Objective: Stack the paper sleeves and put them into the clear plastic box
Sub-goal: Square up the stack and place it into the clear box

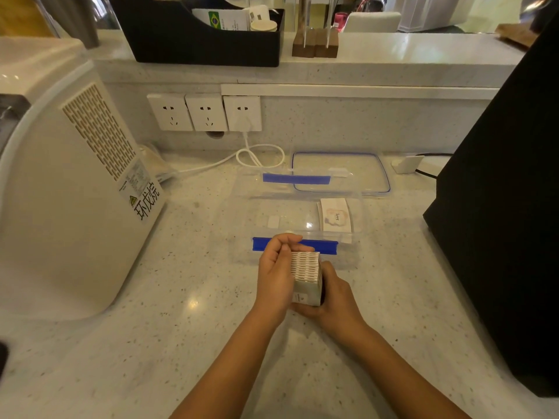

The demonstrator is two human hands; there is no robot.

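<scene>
A thick stack of paper sleeves [307,272] stands on edge just in front of the clear plastic box [290,207], its striped edges facing up. My left hand [276,272] presses its left face and my right hand [334,294] cups its right and near side. The box, with blue clips [296,178] on its long sides, lies open on the counter. Inside it, at the right end, rests a small pile of sleeves with "love" printed on top [335,216].
The box's clear lid with a blue seal [340,172] lies behind the box. A white appliance [69,182] stands at the left, a black unit [508,207] at the right. Wall sockets [205,111] and a looped white cable [260,157] sit at the back.
</scene>
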